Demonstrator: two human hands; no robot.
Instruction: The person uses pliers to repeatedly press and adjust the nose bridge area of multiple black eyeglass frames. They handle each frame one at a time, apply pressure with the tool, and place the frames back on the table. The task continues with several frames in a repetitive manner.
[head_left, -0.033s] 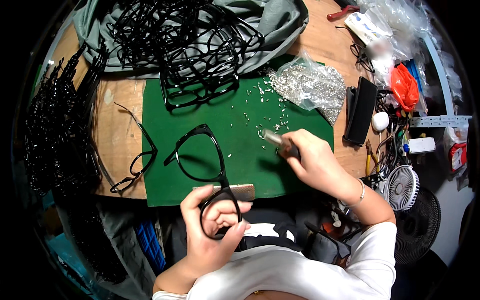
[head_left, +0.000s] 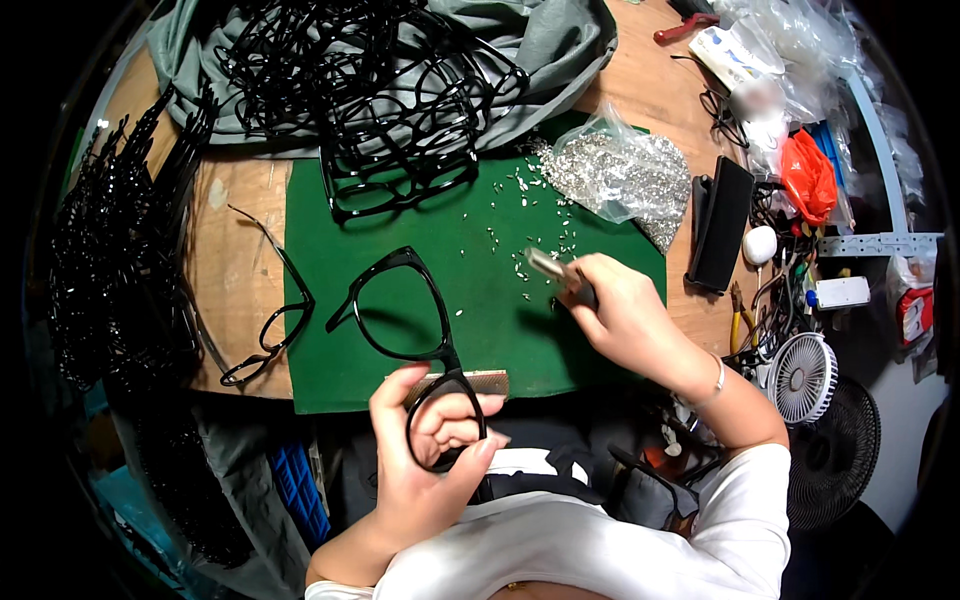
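My left hand (head_left: 432, 450) is closed on a black eyeglass frame (head_left: 447, 330). Its fingers and thumb curl round the lower rim, while the upper rim stands out over the green mat (head_left: 370, 375). No lenses can be made out in the rims. Held in my right hand (head_left: 622, 310) is a hand tool (head_left: 552, 266) with a blunt silver metal head and a dark grip; the fingers hide much of it. The tool's head hangs over the mat, beside small scattered silver metal pieces (head_left: 525, 200). A clear plastic bag (head_left: 625, 170) full of such pieces lies just beyond.
Black eyeglass frames (head_left: 400, 150) are heaped on grey cloth (head_left: 555, 50) at the back. A bundle of dark thin parts (head_left: 120, 260) stands left, near another pair of glasses (head_left: 290, 310). On the right are a black case (head_left: 722, 225), yellow-handled pliers (head_left: 738, 318) and a white fan (head_left: 804, 375).
The tool's head in my right hand has tilted slightly and looks sharper. My left hand and the eyeglass frame have shifted only a little.
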